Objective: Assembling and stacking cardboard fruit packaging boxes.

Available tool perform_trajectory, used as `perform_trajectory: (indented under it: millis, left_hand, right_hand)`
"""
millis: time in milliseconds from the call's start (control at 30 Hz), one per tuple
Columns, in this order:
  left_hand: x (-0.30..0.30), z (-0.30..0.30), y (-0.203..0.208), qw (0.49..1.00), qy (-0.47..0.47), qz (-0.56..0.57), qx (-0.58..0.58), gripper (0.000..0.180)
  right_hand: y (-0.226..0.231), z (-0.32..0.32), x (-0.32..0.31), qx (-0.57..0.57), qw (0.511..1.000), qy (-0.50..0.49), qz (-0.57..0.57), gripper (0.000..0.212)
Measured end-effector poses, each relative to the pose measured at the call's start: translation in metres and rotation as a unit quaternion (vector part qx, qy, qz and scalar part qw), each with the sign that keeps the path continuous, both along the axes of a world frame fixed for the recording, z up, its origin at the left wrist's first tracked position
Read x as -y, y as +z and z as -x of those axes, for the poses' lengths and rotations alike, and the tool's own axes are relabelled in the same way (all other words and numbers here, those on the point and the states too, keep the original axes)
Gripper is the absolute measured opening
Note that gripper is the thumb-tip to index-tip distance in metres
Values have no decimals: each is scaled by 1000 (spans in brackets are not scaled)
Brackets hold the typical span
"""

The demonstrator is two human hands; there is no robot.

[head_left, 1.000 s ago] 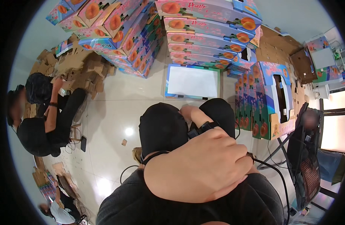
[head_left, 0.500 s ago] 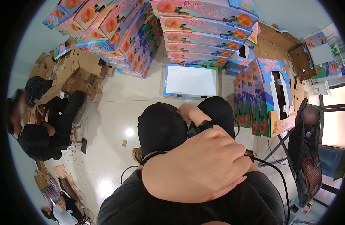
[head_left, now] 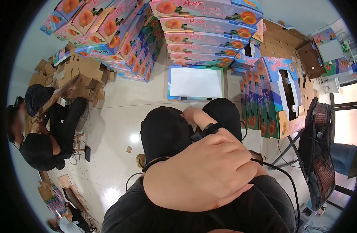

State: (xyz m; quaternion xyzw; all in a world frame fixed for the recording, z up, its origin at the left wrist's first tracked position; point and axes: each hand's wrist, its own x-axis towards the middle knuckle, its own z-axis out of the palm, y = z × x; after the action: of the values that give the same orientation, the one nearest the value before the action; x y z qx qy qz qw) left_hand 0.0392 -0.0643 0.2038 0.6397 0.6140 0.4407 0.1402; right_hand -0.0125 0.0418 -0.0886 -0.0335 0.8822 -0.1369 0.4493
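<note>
Left hand (head_left: 203, 171) fills the lower centre, close to the lens, back of hand up, fingers curled together and pressed flat on dark grey knit fabric of the person's own top (head_left: 264, 209); it clamps nothing visible. Right hand (head_left: 192, 114) sits further off between the 2 black-trousered knees (head_left: 165, 128); grip cannot be told, fingers hidden. Black strap device (head_left: 205, 130) on the right wrist, matte plastic, with a thin black cable (head_left: 281, 174) looping off to the right.

Floor (head_left: 112, 116) is glossy pale tile with glare spots and small cardboard scraps. Just ahead of the knees: flat open box (head_left: 196, 83), white inside, blue printed rim, rectangular. Behind it a stack of flat cartons (head_left: 205, 35), glossy print, blue and pink with orange peach pictures. Another leaning stack (head_left: 108, 35) upper left, same print. Upright folded cartons (head_left: 271, 101) on the right, blue with a cut-out handle slot. Plain brown corrugated cardboard pile (head_left: 79, 73) left. A co-worker (head_left: 46, 132) in black sits on the floor far left. Black mesh fan (head_left: 320, 147) right edge.
</note>
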Motion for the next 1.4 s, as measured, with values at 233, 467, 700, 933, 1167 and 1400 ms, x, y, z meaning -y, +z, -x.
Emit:
perform_trajectory:
  millis: [233,467,700,933,1167,1400]
  left_hand:
    - [-1,0,1,1000,-1,6,-1,17]
    - [-1,0,3,1000,-2,9,10,16]
    - [-2,0,6,1000,-11,11,15,22]
    - [-1,2,7,1000,-11,15,3,25]
    - [1,4,9,999,-27,40,-6,26]
    - [2,4,12,997,-40,62,-16,27]
  right_hand:
    - [-9,1,1,1,1000,3,-5,44]
    - [0,-1,0,-1,1000,-14,0,43]
    - [-6,-1,-1,-4,1000,-15,1,39]
    - [-5,-5,1,-53,998,-9,20,41]
    - [-4,-3,1,-11,1000,-25,3,39]
    - [-4,-3,2,-2,999,-51,-2,42]
